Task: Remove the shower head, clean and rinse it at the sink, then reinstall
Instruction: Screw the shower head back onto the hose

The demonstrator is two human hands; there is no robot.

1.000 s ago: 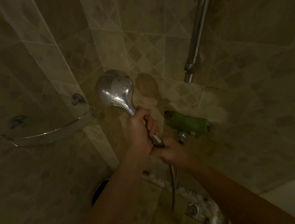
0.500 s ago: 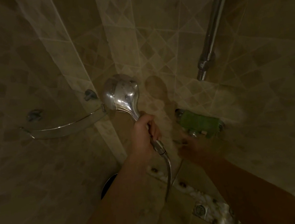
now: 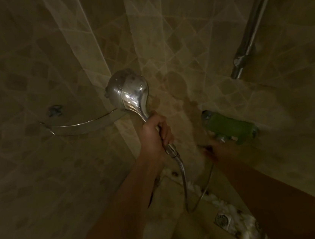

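The tiled wall (image 3: 192,35) fills the dim view, with a chrome riser rail (image 3: 250,28) running up on the right and a curved glass corner shelf (image 3: 78,127) on the left. Low on the wall sits a mixer valve wrapped in green (image 3: 231,128). The left hand (image 3: 155,137) is clenched round the handle of the chrome shower head (image 3: 129,91), which points up, wet with droplets, its back to the camera. The hose (image 3: 183,175) hangs in a loop from the handle's nut. The right hand (image 3: 221,149) is blurred just below the valve; I cannot tell its grasp
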